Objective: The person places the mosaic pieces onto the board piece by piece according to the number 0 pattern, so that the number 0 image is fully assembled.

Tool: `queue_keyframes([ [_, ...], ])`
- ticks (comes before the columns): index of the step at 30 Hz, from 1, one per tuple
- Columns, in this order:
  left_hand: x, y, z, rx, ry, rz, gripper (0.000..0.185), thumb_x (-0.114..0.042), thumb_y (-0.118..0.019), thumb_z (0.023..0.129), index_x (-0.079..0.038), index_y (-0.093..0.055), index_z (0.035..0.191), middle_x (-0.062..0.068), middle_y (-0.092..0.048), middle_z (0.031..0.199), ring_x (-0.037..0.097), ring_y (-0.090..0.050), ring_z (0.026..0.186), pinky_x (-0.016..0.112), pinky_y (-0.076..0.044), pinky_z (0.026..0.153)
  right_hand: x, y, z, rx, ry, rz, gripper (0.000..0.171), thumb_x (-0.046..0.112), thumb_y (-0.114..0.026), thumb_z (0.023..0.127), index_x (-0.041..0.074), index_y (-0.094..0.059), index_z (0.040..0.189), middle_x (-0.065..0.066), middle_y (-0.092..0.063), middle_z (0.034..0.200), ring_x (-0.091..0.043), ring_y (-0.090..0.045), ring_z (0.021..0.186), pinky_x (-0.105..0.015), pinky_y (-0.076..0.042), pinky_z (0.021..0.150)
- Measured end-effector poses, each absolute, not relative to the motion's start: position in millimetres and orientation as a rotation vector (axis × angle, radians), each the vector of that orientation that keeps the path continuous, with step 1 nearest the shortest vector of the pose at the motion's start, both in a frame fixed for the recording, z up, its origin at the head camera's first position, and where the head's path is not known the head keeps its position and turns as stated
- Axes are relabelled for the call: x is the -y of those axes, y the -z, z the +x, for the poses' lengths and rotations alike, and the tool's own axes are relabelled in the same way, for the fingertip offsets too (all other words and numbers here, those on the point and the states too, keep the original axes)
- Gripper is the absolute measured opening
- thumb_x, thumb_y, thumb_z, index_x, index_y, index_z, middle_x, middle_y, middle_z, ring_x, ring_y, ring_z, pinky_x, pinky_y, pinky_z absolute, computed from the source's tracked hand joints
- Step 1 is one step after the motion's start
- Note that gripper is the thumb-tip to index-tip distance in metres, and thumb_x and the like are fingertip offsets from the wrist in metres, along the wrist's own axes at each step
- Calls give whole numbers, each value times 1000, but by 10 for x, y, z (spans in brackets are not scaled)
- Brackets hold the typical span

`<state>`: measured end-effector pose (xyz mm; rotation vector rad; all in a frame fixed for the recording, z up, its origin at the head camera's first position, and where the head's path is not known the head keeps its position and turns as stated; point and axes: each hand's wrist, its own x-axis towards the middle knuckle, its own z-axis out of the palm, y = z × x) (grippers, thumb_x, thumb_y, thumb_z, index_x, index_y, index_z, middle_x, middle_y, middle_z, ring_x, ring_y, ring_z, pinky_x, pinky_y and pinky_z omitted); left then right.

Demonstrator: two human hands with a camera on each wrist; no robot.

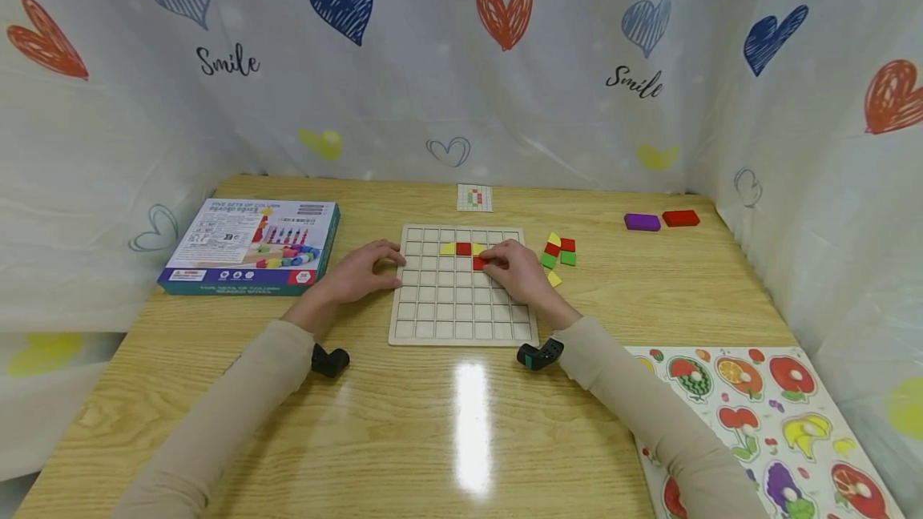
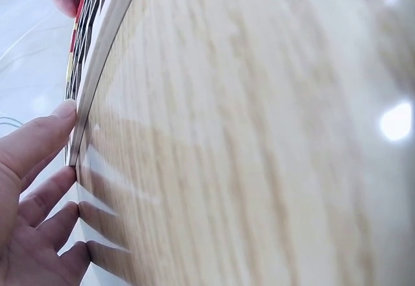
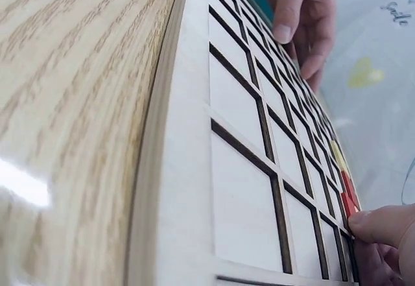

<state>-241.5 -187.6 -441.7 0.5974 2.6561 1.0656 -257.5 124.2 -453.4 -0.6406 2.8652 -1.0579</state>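
Observation:
A pale wooden grid board (image 1: 425,312) lies flat on the table. In its upper rows sit a yellow piece (image 1: 448,248), a red square tile (image 1: 464,249) and a second yellow piece (image 1: 477,248). My right hand (image 1: 525,275) pinches another red tile (image 1: 478,263) with thumb and fingertips at a cell just below them; the fingers partly cover it. At the board's left edge rests my left hand (image 1: 360,269). Its thumb (image 2: 45,137) touches the rim in the left wrist view, with the other fingers spread along the side near the corner.
Several loose red, green and yellow pieces (image 1: 568,258) lie right of the board. Behind it is a small pattern card (image 1: 474,198). A toy box (image 1: 248,251) stands left; purple (image 1: 642,222) and red (image 1: 681,219) blocks lie back right. A fruit puzzle board (image 1: 775,407) fills the front right.

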Motion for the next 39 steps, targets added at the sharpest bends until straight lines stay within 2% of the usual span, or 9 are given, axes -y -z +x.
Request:
queue_keyframes([
  [8,1878,4423,-2403,-2641,-1090,600,33,-15,-70,92,-3,-63,121,20,-41,148,39,-23,144,55,-19,116,-1278,4504,-2547,-2774,1163,-563,31,17,-64,96,6,-67,125,-12,-60,122,-26,-59,108,-40,-49,92],
  [18,1849,4392,-2384,-2634,-1089,567,33,-16,-70,91,-4,-63,121,19,-40,149,38,-22,144,55,-18,116,-1692,4441,-2466,-2616,1387,-311,37,31,-59,99,17,-59,133,-1,-55,127,-20,-57,111,-40,-48,96],
  [29,1854,4393,-2395,-2632,-1080,553,33,-17,-70,92,-4,-63,121,17,-39,150,37,-23,144,54,-20,116,-2517,4434,-2700,-2741,1417,-56,42,27,-56,101,7,-55,137,-13,-57,131,-26,-53,114,-36,-46,91],
  [34,1858,4404,-2400,-2634,-1074,557,33,-18,-69,92,-4,-63,121,17,-39,150,37,-24,144,54,-21,116,-2750,4485,-2804,-2795,1203,-119,42,22,-57,100,3,-54,138,-19,-56,131,-31,-52,114,-41,-45,93],
  [39,1859,4409,-2403,-2641,-1068,567,34,-17,-70,91,-4,-63,121,18,-40,149,38,-24,144,54,-20,116,-2781,4498,-2873,-2831,1087,-223,39,15,-59,98,-1,-56,134,-22,-58,126,-34,-54,114,-48,-44,98],
])
